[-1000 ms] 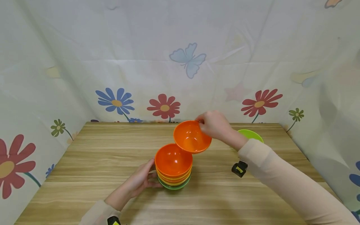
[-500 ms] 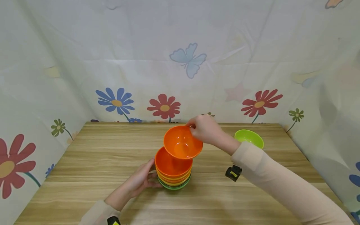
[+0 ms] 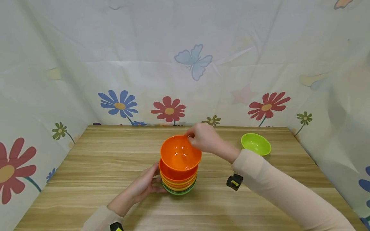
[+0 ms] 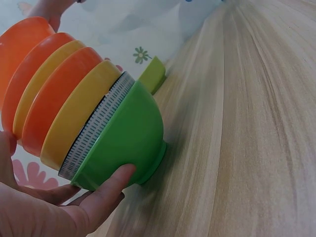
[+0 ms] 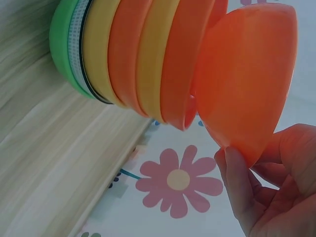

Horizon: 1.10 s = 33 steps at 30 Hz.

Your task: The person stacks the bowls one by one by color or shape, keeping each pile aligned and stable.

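Note:
An orange bowl [image 3: 180, 153], tilted toward me, hangs over the mouth of a bowl stack [image 3: 177, 183]. My right hand [image 3: 204, 138] pinches its far right rim between thumb and fingers. The stack has orange and yellow bowls alternating at the top, then a bowl with a white patterned side [image 4: 98, 129], and a green bowl [image 4: 129, 136] at the bottom. From the left, my left hand [image 3: 141, 186] holds the stack, thumb by the upper rims and fingers against the green bowl. In the right wrist view, the held bowl's base [image 5: 212, 94] overlaps the top bowl's opening.
A lime green bowl [image 3: 256, 144] stands upright at the back right of the wooden table [image 3: 115, 150]. Behind the table hangs a white cloth [image 3: 138, 73] printed with flowers and a butterfly; it also covers both sides.
My right hand has brought the orange bowl left and down, from beside the stack to over its mouth. The lime green bowl has come into full view. My left hand stays put.

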Tool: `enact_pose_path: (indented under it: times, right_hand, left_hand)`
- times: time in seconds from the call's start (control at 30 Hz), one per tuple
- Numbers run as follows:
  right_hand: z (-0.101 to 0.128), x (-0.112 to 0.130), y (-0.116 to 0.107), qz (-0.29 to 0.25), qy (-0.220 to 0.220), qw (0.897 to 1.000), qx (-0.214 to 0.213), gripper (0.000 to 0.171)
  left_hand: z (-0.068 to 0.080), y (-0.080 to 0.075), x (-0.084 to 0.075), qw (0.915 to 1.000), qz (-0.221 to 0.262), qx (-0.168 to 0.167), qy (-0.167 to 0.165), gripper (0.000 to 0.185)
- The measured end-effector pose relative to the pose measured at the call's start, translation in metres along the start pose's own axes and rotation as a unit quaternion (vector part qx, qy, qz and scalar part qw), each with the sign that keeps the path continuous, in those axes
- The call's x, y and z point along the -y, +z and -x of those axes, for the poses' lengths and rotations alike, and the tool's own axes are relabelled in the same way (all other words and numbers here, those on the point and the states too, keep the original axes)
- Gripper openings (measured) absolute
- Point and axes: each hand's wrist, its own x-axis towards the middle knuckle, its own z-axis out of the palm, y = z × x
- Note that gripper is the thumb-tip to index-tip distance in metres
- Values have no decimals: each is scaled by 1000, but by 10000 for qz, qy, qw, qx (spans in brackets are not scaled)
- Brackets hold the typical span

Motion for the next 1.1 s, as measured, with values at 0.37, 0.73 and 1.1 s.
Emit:
enact_pose_path:
  times: [0.37, 0.73, 1.1]
  right_hand:
    - [1, -1, 12, -27, -200, 9997, -144, 21]
    - [2, -2, 19, 6, -183, 9998, -122, 21]
    - [3, -1, 22, 13, -100, 9999, -135, 21]
  left_hand:
    - [0, 0, 0, 10000, 15, -31, -20, 70]
    - [-1, -1, 1, 10000, 69, -15, -22, 68]
    - [-1, -2, 1, 9999, 126, 80, 32, 66]
